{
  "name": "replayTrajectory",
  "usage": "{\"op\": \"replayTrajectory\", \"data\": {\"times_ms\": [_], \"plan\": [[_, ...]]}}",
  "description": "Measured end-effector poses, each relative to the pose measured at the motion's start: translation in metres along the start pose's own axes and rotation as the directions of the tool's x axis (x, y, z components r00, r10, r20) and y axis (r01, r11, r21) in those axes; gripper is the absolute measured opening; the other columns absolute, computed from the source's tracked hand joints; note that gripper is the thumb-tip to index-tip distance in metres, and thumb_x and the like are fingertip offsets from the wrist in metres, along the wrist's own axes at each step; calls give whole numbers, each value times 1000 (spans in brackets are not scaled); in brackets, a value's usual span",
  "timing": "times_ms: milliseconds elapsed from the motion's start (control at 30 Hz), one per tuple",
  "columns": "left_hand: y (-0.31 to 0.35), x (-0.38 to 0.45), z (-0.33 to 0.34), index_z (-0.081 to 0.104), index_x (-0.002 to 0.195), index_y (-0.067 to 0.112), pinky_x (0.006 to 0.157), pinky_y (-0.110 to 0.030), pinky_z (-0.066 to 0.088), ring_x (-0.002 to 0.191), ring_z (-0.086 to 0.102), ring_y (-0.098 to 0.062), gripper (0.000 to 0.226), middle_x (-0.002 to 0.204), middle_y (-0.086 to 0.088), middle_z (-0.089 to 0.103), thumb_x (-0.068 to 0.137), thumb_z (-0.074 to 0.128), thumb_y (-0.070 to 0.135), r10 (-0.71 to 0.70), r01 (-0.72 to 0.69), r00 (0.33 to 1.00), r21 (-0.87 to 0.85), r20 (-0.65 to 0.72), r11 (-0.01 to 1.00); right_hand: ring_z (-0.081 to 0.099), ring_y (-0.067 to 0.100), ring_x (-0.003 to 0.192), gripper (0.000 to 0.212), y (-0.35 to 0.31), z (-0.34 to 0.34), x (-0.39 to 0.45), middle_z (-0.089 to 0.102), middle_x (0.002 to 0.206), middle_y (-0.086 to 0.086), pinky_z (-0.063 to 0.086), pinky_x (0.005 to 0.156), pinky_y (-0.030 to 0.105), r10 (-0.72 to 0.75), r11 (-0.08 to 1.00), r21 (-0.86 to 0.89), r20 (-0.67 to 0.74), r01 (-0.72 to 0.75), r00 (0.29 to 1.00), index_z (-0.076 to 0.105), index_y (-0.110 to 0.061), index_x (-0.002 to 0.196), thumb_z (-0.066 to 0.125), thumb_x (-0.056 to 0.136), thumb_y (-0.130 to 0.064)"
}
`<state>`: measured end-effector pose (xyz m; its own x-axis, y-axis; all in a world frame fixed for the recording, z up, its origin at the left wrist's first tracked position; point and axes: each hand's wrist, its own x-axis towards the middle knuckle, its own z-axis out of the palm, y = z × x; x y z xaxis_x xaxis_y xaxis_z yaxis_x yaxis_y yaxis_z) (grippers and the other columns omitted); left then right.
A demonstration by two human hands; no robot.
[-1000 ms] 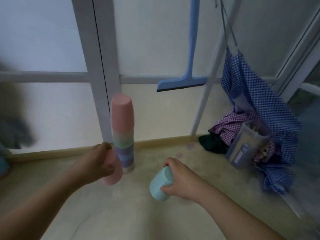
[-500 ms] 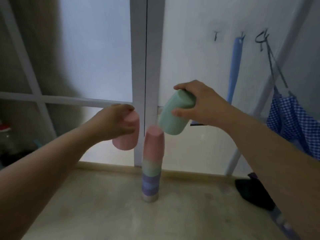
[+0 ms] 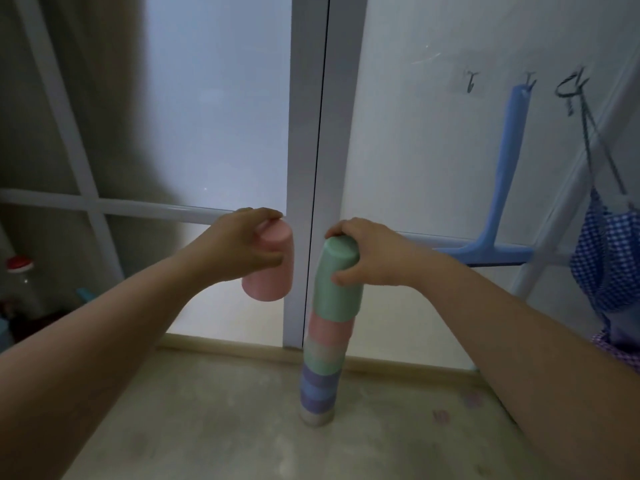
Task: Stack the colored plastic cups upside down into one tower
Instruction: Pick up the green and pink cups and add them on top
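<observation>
- My right hand (image 3: pixel 372 252) grips the green cup (image 3: pixel 337 280) over the tower (image 3: pixel 322 362); I should press straight down, gently.
- My left hand (image 3: pixel 242 245) holds the pink cup (image 3: pixel 270 271), centre frame.

**The floor and what stands on it**

The floor (image 3: pixel 214 427) is a pale, beige surface with a dull and slightly marked look. Some faint pink spots (image 3: pixel 457 407) are seen on it at the right side. One tower of cups (image 3: pixel 322 372) stands directly on the floor, close to the base of the white door frame (image 3: pixel 308 168). The lowest cup (image 3: pixel 317 418) is whitish and touches the floor; purple, blue, green and pink cups sit above it, upside down. A light wooden strip (image 3: pixel 225 346) runs along the far edge of the floor.
</observation>
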<state>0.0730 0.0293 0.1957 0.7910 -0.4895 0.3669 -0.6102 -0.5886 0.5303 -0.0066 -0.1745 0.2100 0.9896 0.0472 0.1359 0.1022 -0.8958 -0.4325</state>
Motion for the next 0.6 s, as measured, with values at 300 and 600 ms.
{"op": "replayTrajectory", "data": {"times_ms": [300, 600], "plan": [[12, 14, -16, 49, 126, 27, 81, -29, 40, 92, 50, -20, 58, 117, -3, 56, 74, 72, 24, 66, -68, 996, -35, -68, 997, 46, 18, 114, 75, 6, 13, -2, 40, 138, -3, 49, 90, 32, 39, 998, 50, 27, -40, 999, 32, -33, 135, 73, 73, -26], [87, 34, -41, 45, 129, 22, 78, -30, 43, 96, 52, -21, 54, 115, 0, 53, 79, 68, 26, 250, -259, 964, -119, -90, 958, 51, 8, 105, 78, 13, -29, -31, 48, 119, -12, 45, 92, 27, 77, 997, 26, -145, -74, 986, 36, -24, 134, 76, 69, -43]]}}
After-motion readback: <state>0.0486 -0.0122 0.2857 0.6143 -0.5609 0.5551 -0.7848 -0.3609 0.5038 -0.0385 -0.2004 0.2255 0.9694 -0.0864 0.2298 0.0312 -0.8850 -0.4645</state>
